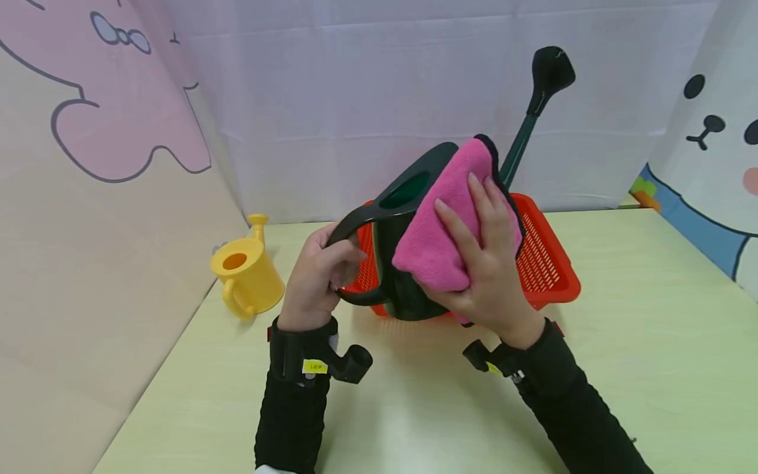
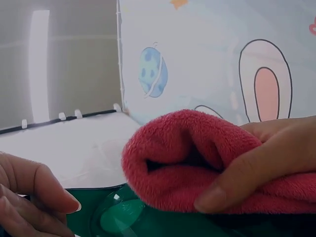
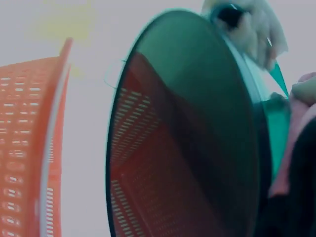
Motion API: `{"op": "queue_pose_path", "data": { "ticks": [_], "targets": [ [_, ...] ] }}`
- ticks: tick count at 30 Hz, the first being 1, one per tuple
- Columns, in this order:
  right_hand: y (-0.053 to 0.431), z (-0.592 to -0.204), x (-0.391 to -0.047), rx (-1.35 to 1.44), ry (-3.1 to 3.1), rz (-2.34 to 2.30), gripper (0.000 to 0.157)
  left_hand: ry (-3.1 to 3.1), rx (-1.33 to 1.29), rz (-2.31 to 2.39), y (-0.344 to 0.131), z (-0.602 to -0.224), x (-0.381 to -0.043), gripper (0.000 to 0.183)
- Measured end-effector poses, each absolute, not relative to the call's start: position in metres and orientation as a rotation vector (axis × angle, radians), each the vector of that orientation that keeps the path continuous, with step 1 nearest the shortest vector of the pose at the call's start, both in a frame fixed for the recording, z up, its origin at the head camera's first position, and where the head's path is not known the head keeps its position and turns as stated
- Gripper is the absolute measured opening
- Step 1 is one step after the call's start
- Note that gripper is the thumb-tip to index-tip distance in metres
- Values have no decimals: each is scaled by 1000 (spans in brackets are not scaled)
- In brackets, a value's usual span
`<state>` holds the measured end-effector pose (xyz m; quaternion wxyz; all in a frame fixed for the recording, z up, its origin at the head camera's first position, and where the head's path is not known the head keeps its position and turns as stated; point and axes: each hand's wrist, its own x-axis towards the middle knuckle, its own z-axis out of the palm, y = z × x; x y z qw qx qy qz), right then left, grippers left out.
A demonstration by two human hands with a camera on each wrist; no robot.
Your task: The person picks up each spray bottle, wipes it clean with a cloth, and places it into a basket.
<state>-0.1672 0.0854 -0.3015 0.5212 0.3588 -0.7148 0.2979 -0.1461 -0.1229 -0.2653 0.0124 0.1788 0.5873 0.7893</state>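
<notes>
A dark green watering can [image 1: 398,263] is held up over the table, tilted, its long spout [image 1: 518,148] with a black rose pointing up to the right. My left hand [image 1: 320,276] grips the can's loop handle. With my right hand [image 1: 494,276] I hold a folded pink cloth [image 1: 438,237] with a black edge against the can's side, fingers spread over it. The left wrist view shows the right thumb pressing the cloth [image 2: 173,138] near its fold. In the right wrist view the can's shiny round base [image 3: 197,98] faces the camera. The cloth hides part of the can's body.
A red perforated basket [image 1: 547,263] stands on the table right behind the watering can. To the left is a small yellow watering can [image 1: 260,283]. Cartoon-printed curtains [image 1: 355,85] close off the back and sides of the pale table [image 1: 414,408].
</notes>
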Motion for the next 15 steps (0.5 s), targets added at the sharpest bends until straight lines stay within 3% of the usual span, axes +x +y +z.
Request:
{"op": "queue_pose_path", "data": {
  "ticks": [9,15],
  "targets": [
    [53,-326,-156,931,-1802,297,67,1821,532,2547,-126,-267,-150,17],
    [49,-328,-154,926,-1799,259,66,1783,560,2555,-127,-267,-152,18]
  ]
}}
